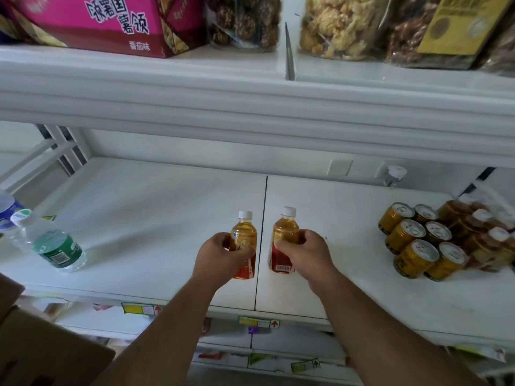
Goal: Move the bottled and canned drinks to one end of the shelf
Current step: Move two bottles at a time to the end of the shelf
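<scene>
My left hand (223, 253) grips a small amber tea bottle (244, 232) with a white cap and red label, over the middle of the white shelf (156, 207). My right hand (303, 250) grips a second matching tea bottle (284, 227) just right of the shelf's centre seam. At the right end stand several gold cans (415, 240) packed together, with several more amber bottles (485, 232) behind them. At the left end stands a clear water bottle with a green label (53, 243), and part of a blue-labelled bottle (7, 210) shows at the frame's edge.
An upper shelf (250, 87) overhangs, carrying a pink carton (111, 23) and bags of snacks (342, 26). A brown cardboard box (41, 346) sits at the lower left. Price tags (259, 322) line the shelf's front edge. A small white fitting (394, 174) sticks out of the back wall.
</scene>
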